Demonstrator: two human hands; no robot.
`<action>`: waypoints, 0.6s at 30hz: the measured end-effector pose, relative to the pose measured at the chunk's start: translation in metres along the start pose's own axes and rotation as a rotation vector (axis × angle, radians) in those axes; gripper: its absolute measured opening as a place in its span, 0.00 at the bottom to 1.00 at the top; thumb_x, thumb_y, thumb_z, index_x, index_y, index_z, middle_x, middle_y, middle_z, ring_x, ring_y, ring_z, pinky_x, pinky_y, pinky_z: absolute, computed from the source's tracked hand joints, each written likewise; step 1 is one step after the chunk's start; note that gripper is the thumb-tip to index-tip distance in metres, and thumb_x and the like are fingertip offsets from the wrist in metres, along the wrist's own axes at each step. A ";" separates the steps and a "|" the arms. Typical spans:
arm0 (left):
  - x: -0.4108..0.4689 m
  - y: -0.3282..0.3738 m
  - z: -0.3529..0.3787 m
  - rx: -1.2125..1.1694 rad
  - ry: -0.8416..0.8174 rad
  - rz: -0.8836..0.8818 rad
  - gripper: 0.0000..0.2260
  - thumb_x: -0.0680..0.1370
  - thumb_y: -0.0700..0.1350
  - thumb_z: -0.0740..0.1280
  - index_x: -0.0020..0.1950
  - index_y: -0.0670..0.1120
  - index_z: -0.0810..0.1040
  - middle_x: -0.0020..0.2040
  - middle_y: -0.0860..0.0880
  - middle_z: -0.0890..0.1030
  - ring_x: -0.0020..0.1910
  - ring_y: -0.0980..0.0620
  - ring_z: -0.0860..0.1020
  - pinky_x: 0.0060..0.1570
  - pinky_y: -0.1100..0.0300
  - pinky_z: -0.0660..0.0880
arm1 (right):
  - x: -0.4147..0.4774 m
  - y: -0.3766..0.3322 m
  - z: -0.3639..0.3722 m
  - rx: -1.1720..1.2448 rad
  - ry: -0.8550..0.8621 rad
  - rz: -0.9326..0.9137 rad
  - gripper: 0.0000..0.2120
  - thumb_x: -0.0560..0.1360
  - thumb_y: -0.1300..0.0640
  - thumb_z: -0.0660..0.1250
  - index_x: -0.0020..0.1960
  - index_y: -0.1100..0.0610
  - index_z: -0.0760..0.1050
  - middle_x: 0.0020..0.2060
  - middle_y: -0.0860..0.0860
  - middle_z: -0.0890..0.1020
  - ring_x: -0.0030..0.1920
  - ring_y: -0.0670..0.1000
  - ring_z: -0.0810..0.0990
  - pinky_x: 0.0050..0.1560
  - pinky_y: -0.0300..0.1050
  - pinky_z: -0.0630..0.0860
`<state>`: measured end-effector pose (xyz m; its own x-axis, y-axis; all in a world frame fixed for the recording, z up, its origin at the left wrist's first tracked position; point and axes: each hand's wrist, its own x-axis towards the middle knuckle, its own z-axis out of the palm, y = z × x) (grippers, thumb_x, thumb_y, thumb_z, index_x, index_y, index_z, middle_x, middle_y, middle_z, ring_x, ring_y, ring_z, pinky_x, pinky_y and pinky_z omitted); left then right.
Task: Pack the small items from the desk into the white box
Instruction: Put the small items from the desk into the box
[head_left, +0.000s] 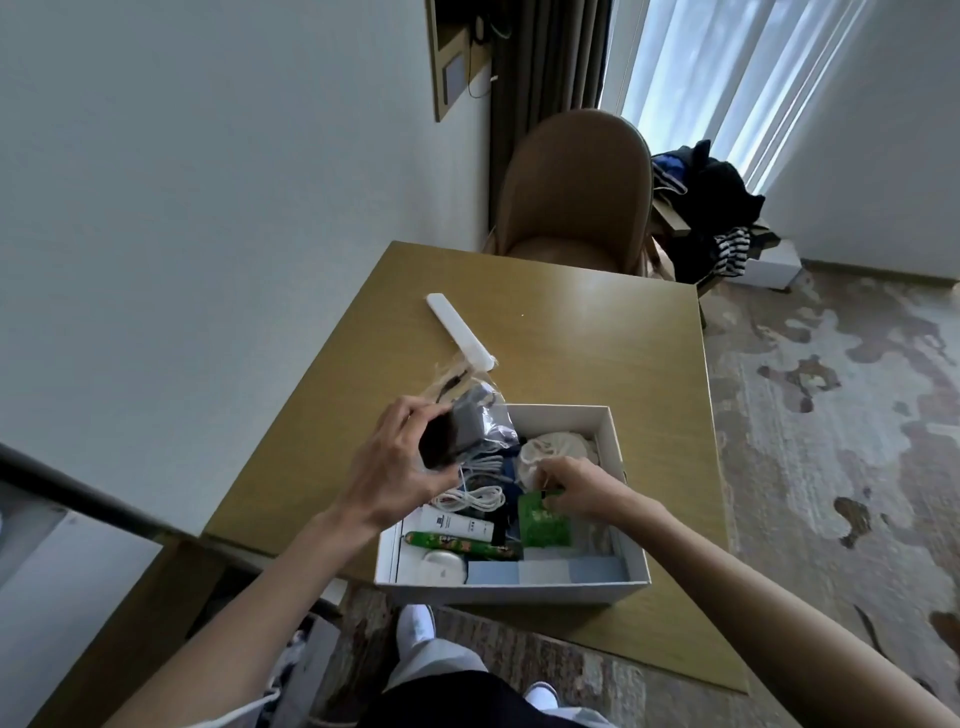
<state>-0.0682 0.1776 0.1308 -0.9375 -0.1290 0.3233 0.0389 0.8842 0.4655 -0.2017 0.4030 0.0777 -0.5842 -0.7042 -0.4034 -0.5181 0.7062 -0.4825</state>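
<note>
The white box (618, 447) stands at the near edge of the wooden desk (623, 338). Inside lie a cream cloth pouch (558, 449), a coiled white cable (475, 496), a white tube (454, 524), a green patterned stick (462, 545) and a green packet (543, 525). My left hand (400, 467) grips a dark grey block in a clear plastic bag (467, 426) above the box's left wall. My right hand (574, 491) reaches into the box and pinches the top of the green packet.
A long white flat bar (460, 330) lies on the desk beyond the box, with another clear bag (91, 376) beside it. A tan chair (574, 192) stands behind the desk. Dark clothes (711, 208) pile at the right. Patterned carpet covers the floor.
</note>
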 end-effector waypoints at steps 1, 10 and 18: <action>0.002 -0.001 -0.001 -0.003 0.005 -0.004 0.31 0.65 0.50 0.76 0.64 0.43 0.72 0.57 0.46 0.72 0.53 0.54 0.71 0.43 0.65 0.73 | 0.001 -0.004 -0.001 -0.025 -0.007 -0.020 0.11 0.72 0.66 0.65 0.53 0.56 0.78 0.45 0.51 0.81 0.45 0.52 0.79 0.40 0.41 0.75; 0.011 -0.017 -0.016 0.000 0.055 -0.069 0.30 0.66 0.47 0.77 0.64 0.41 0.72 0.56 0.46 0.73 0.54 0.52 0.72 0.46 0.62 0.74 | 0.013 -0.038 -0.023 -0.135 -0.147 -0.092 0.10 0.73 0.65 0.66 0.53 0.58 0.80 0.45 0.50 0.80 0.46 0.50 0.78 0.44 0.43 0.75; 0.018 -0.010 0.005 -0.022 -0.082 0.090 0.30 0.65 0.49 0.77 0.64 0.41 0.73 0.57 0.45 0.74 0.54 0.52 0.72 0.46 0.58 0.79 | -0.016 -0.036 -0.050 -0.156 0.105 -0.045 0.11 0.78 0.57 0.62 0.56 0.53 0.81 0.51 0.49 0.84 0.46 0.49 0.83 0.51 0.47 0.81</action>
<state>-0.0877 0.1684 0.1278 -0.9548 -0.0114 0.2971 0.1313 0.8804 0.4557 -0.2054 0.3927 0.1402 -0.6163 -0.7294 -0.2967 -0.6310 0.6829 -0.3682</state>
